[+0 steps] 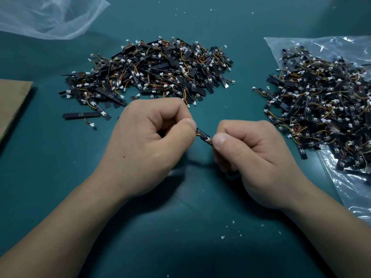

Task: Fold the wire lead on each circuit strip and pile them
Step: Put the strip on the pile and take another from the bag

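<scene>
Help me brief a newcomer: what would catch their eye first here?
Two heaps of black circuit strips dominate: the centre heap at the back, the right heap on a clear bag. In front, the left hand and right hand pinch one strip between them.

Circuit strip [203,135] ends inside hands [148,143] [259,157]

place: electronics assembly bench | evidence: teal work mat [180,227], heaps of circuit strips [148,71], clear plastic bags [50,17]
</scene>
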Tool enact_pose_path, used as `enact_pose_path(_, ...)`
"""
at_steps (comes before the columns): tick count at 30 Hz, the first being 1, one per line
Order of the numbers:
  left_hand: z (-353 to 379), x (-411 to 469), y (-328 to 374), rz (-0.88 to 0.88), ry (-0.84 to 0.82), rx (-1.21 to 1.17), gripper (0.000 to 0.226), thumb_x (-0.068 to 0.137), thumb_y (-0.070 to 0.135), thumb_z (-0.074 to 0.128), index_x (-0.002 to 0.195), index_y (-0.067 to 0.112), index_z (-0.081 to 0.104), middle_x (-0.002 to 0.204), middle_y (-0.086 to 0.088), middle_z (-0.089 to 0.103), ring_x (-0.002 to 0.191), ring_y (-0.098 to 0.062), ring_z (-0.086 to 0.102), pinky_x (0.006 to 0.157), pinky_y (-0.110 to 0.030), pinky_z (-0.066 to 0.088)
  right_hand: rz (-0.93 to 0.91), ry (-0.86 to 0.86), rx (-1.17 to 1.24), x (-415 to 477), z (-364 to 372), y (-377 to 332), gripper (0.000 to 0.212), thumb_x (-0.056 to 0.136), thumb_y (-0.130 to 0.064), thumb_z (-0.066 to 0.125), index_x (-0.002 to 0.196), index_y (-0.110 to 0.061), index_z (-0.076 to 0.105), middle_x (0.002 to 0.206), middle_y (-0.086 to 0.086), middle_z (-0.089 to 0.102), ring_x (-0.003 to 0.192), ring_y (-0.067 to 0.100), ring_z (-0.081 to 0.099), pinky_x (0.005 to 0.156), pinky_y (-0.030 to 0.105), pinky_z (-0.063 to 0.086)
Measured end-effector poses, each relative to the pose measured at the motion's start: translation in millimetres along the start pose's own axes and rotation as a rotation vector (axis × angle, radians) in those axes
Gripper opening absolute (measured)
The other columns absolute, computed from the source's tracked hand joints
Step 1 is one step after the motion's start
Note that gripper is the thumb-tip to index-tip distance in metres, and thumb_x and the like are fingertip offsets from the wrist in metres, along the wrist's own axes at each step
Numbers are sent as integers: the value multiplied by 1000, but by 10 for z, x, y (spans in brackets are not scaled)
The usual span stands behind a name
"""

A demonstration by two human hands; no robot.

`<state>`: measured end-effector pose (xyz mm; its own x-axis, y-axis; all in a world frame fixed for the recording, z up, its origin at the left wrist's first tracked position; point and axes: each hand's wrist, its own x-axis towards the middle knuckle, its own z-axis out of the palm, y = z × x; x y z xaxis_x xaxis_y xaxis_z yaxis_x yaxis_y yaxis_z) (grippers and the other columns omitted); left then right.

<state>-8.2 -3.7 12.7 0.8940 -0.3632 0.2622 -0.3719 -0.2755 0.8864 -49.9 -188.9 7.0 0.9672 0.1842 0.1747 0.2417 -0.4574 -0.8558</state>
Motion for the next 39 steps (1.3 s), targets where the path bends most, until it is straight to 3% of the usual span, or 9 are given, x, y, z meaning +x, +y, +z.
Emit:
enact_pose_path(6, -1, -12, -4, 7, -71, -15, 23, 87, 16, 59, 64, 15, 60, 50, 5, 44, 48, -5, 37, 48, -19, 31, -44, -139, -9, -24, -41, -2, 41, 91, -32, 49, 58, -7, 47, 50, 7, 38, 48, 17, 34, 48, 34, 30)
enact_pose_path(9, 14, -9, -1, 51, 134, 73, 23, 93, 24, 55, 79, 16, 71, 53, 10, 47, 49, -3, 40, 50, -15, 29, -46, -100, 19, -22, -31, 10, 38, 88, -28, 49, 54, -16, 37, 51, 5, 30, 49, 8, 25, 48, 26, 23)
enact_pose_path(13, -45, 42, -73, 33, 401, 286, 18, 92, 17, 57, 84, 21, 71, 65, 19, 56, 62, -2, 49, 62, -20, 35, -92, 293, 206, 6, 7, 25, 32, 101, -18, 48, 69, -19, 51, 56, 1, 38, 53, 8, 34, 52, 21, 29)
enact_pose_path(16, -32, 49, -142, 5, 351, 535, 14, 88, 27, 59, 88, 28, 73, 91, 13, 60, 93, -18, 54, 86, -35, 38, -80, 492, 380, 19, -8, 23, 21, 108, -14, 42, 114, -17, 62, 58, -3, 49, 52, 8, 42, 48, 18, 32)
enact_pose_path(19, -7, 33, -192, -51, 296, 690, 11, 86, 40, 63, 89, 36, 73, 99, 14, 56, 103, -20, 46, 83, -29, 17, -95, 382, 245, -3, 20, 31, 21, 104, -21, 49, 112, -16, 67, 58, -1, 54, 50, 8, 49, 54, 15, 37)
enact_pose_path(22, -12, 23, -224, -105, 276, 765, 14, 85, 50, 66, 88, 39, 73, 101, 15, 55, 106, -20, 42, 79, -28, 9, -50, 258, 113, -12, 54, 39, 15, 102, -20, 57, 100, -18, 72, 58, -1, 57, 50, 8, 53, 55, 17, 39)
enact_pose_path(33, -1, 39, -243, -120, 310, 790, 16, 86, 52, 65, 82, 41, 74, 97, 18, 57, 104, -18, 44, 79, -31, 8, -5, 186, 50, -8, 62, 46, 15, 100, -17, 59, 93, -19, 73, 57, -10, 59, 48, 3, 52, 53, 9, 34)
enact_pose_path(37, 15, 35, -258, -144, 321, 757, 30, 81, 70, 60, 79, 43, 74, 94, 20, 58, 100, -13, 35, 89, -45, 23, -5, 190, 36, 0, 63, 40, 15, 100, -17, 60, 93, -18, 73, 58, -12, 58, 48, 3, 53, 53, 9, 34)
enact_pose_path(39, 17, 36, -253, -156, 325, 762, 32, 80, 73, 60, 79, 44, 73, 92, 21, 59, 99, -11, 31, 88, -44, 20, -5, 196, 34, 7, 66, 33, 16, 100, -17, 60, 93, -17, 74, 59, -15, 59, 48, 2, 54, 53, 9, 34)
